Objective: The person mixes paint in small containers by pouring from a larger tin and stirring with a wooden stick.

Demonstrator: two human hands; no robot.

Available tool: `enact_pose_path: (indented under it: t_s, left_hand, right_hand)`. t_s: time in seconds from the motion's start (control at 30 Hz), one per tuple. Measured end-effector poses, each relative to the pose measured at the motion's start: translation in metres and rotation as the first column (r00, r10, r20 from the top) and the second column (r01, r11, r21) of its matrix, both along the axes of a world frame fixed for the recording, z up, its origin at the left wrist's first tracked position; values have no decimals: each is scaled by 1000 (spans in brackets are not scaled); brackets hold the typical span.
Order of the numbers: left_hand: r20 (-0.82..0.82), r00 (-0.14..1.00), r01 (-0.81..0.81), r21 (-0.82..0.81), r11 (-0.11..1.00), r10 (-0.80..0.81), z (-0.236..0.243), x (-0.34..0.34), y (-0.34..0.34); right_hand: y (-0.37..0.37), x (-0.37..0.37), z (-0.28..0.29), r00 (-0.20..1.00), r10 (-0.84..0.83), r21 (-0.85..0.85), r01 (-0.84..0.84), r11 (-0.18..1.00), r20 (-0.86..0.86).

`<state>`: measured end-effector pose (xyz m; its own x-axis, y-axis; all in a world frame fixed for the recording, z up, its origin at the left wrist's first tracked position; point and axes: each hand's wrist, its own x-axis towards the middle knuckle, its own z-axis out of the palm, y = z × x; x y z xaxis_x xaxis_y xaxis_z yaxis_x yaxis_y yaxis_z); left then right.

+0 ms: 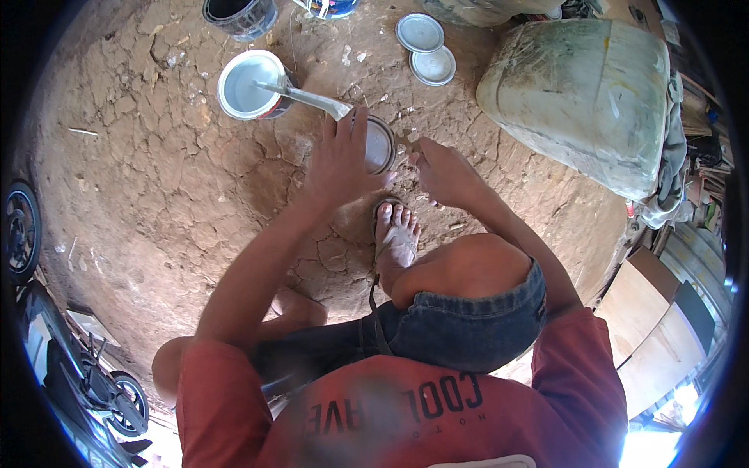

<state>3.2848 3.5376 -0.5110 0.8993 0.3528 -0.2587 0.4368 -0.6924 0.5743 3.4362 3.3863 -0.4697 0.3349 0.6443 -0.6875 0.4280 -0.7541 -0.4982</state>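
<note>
A round can (380, 147) with a grey, rimmed top sits on the dirt floor (168, 183), just ahead of the person's sandalled foot (396, 234). The left hand (339, 160) wraps the can's left side, fingers spread and thumb near the rim. The right hand (449, 175) is beside the right rim, fingers curled in narrow; a thin dark object may be between its fingertips, but I cannot tell. The step in hand looks like steadying the can with one hand while the other works at its rim; the next move seems to call for a firm left hold and careful fingertip work on the right. Just beyond the left hand stands an open pail (252, 84) of pale liquid, a pale tool (312, 99) leaning out over its rim towards that hand, easy to knock. Two lids (426, 50) lie overlapping farther ahead. Near the floor's far edge are a dark bucket (242, 17) and a blue tin (331, 7). A big whitish tank (577, 101) limits movement on the right; cracked earth gives more room leftward, towards a motorbike (97, 386) at the left edge.
</note>
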Motion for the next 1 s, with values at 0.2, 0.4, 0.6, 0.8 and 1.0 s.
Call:
enact_pose_path:
  t_s: [0.2,0.4,0.6,0.8,1.0]
  left_hand:
    - [52,955,285,107,952,-292,-6,1,20]
    - [33,959,280,54,959,-282,-12,3,20]
    - [78,951,296,48,954,-299,-7,4,23]
    - [73,960,267,28,963,-269,-3,4,22]
    - [33,948,317,-5,948,-317,-9,3,28]
  right_hand:
    - [-10,-5,-2,985,-76,-37,71,997,-156]
    - [4,-6,3,999,27,-48,-25,999,40]
    - [3,-2,5,992,102,-87,-95,992,78]
    - [-4,4,-1,983,151,-20,-150,988,102]
    - [13,3,7,965,-141,-225,90,970,-222]
